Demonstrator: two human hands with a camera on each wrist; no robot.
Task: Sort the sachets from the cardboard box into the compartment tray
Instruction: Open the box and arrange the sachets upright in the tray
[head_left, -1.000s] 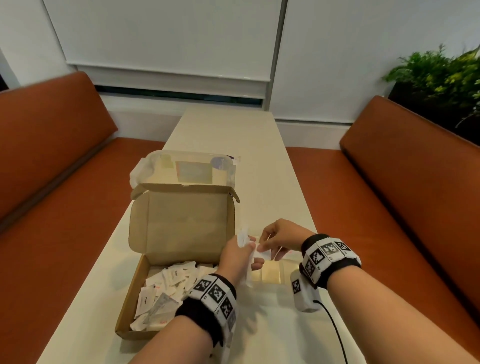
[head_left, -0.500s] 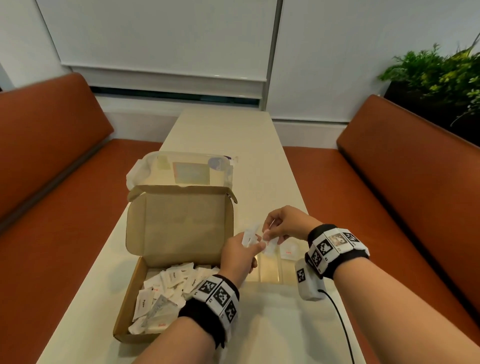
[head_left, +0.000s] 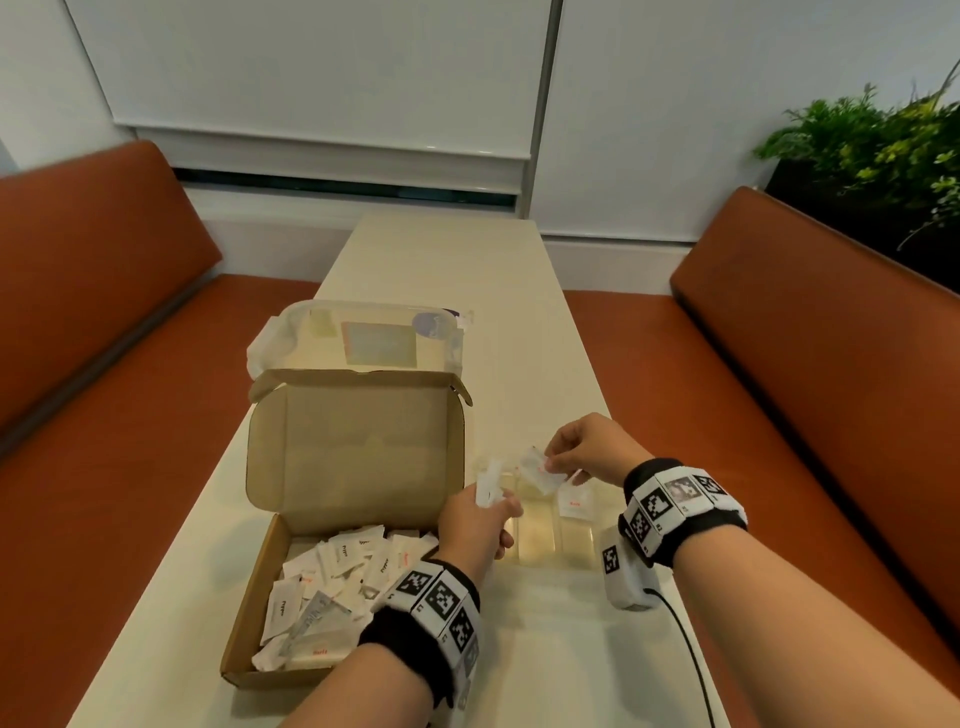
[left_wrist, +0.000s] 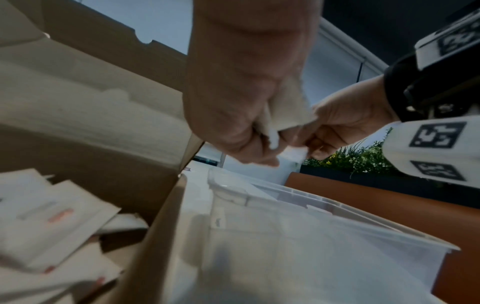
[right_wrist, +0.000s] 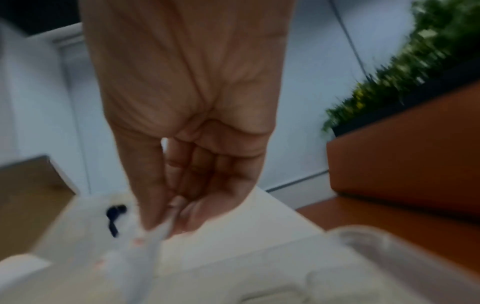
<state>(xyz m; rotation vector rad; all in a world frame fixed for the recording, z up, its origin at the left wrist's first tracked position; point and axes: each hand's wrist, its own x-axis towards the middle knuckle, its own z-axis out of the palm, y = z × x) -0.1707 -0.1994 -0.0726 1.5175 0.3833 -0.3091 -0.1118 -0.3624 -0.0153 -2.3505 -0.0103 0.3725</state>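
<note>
Centrally, a long pale table (head_left: 519, 649) runs away from the camera between orange benches (head_left: 810, 389), with a green plant (head_left: 872, 145) behind the bench to the right of the cardboard box. On the table sits the open cardboard box (head_left: 353, 467), lid flap upright; all positions below are taken from this box. Behind the box: a clear plastic container (head_left: 363, 338). Just beside the box's right wall: the clear compartment tray (head_left: 576, 545), close to or touching the box; cannot tell which. Inside the box: a loose heap of white sachets (head_left: 332, 587), some with red print, some with dark print. Left hand (head_left: 475, 525) is raised at the box's right edge, fingers curled, gripping a small bunch of white sachets (head_left: 488, 486); the left wrist view shows the bunch crumpled inside the curled fingers (left_wrist: 233, 135). Right hand (head_left: 587, 449) is further right of the box, above the tray's far end, thumb and fingertips pinching a single sachet (head_left: 537, 467) by its edge; the sachet hangs tilted, clear of the tray. One sachet with red print (head_left: 574, 501) lies in a far compartment, on the tray side away from the box.
</note>
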